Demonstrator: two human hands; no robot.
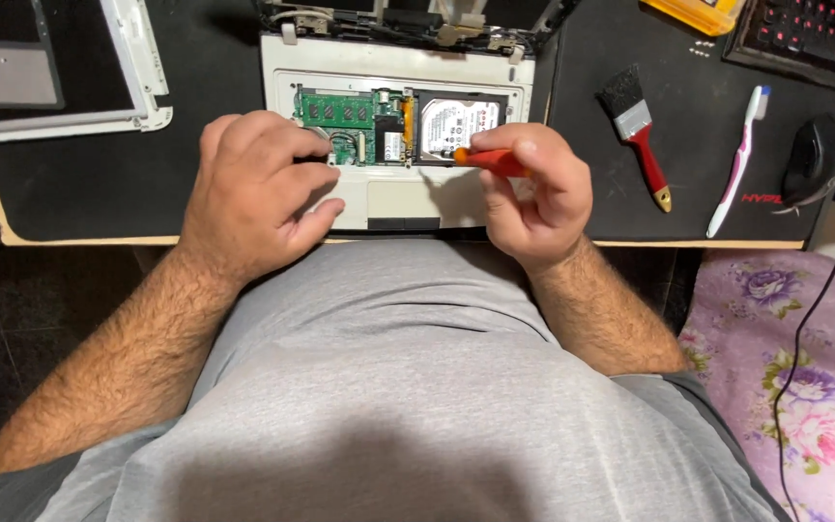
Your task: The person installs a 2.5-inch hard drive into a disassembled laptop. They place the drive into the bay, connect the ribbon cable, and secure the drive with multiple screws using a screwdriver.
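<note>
A white rectangular label (458,124) covers the silver hard drive (460,127), just above the right hand's (532,193) pinch on the orange screwdriver (491,160)

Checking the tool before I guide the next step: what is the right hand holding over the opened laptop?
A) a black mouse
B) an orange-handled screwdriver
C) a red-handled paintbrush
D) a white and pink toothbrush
B: the right hand pinches an orange-handled screwdriver whose tip points at the hard drive, while the paintbrush, toothbrush and mouse lie untouched on the black mat to the right.
</note>
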